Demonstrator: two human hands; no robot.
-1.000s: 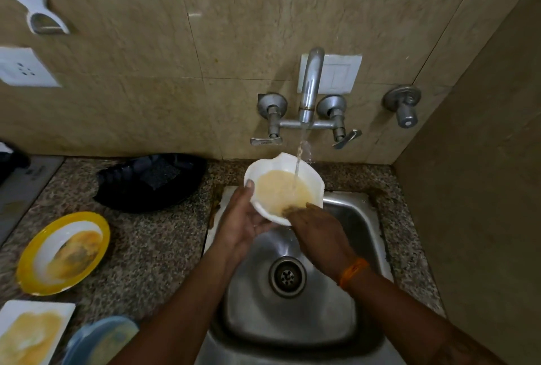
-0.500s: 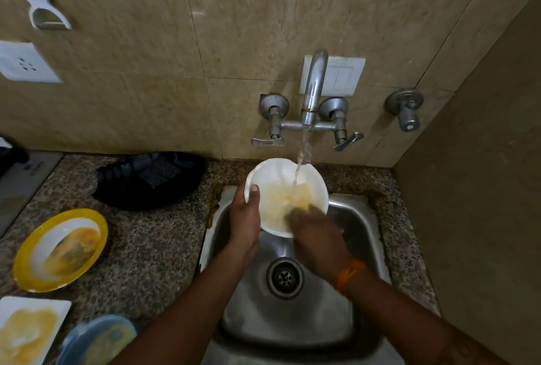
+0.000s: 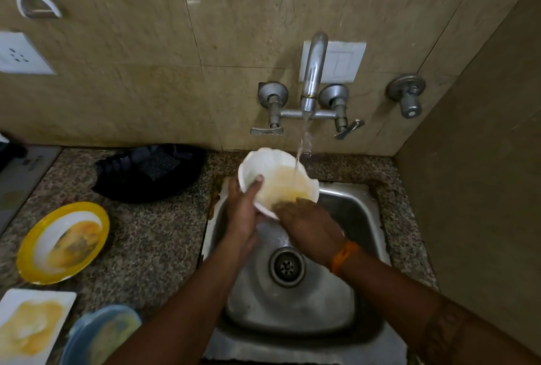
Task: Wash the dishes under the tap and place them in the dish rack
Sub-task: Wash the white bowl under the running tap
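A white bowl [image 3: 270,168] smeared with yellow residue is held tilted over the steel sink [image 3: 360,209], under the running tap [image 3: 313,71]. My left hand [image 3: 244,209] grips its left rim, thumb inside the bowl. My right hand [image 3: 310,227], with an orange band at the wrist, has its fingers inside the bowl's lower edge, against the residue. Water falls into the bowl's right side.
On the granite counter to the left lie a yellow-rimmed dirty plate [image 3: 63,243], a white square dirty plate [image 3: 32,326], a blue bowl [image 3: 101,334] and a black tray [image 3: 149,171] with a scrub pad. Beige walls close the back and right.
The bowl has tipped and shifted slightly left under the stream. My right hand has moved along the bowl's lower inside edge.
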